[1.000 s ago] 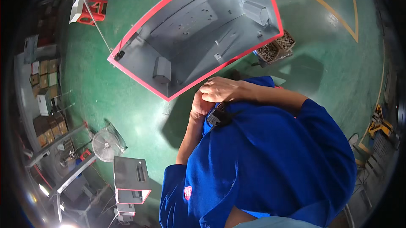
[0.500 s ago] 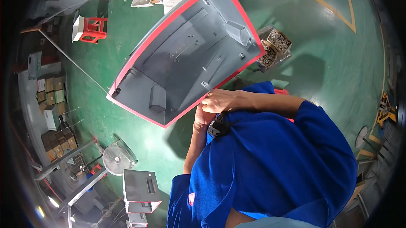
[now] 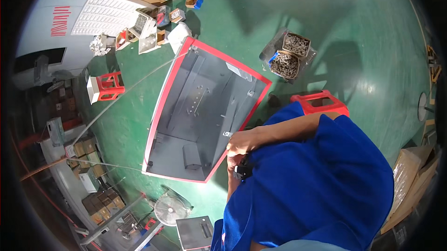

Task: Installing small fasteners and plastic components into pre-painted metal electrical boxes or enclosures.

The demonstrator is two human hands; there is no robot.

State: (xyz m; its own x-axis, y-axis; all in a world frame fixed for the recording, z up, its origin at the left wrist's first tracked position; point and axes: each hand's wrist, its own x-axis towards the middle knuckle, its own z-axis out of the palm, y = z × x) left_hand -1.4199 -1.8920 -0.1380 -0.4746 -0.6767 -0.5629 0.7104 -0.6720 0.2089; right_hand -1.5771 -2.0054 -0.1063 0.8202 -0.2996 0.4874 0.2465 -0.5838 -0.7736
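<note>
A grey metal cabinet shell (image 3: 198,111) with a red-taped rim faces me with its open side, tilted. At the rim's near right edge my right hand (image 3: 242,142) is closed, its fingers curled and touching the red border. Just below it my left hand (image 3: 234,162) is closed too, partly covered by the right hand. Whatever the fingers hold is too small or hidden to make out. Inside the shell are small brackets, a row of holes and a grey block (image 3: 191,156) near the bottom corner. Thin cords (image 3: 135,83) run to the cabinet's left corners.
A red stool (image 3: 321,102) stands beside my right arm. Two boxes of small metal parts (image 3: 285,66) lie on the floor beyond. Another red stool (image 3: 111,86), a fan (image 3: 170,210), a grey metal case (image 3: 194,232) and stacked cartons (image 3: 102,207) are to the left.
My view has turned, so the cabinet appears lower and more upright. Both hands stay at the same near edge of its rim. The red stool beside me shows more fully.
</note>
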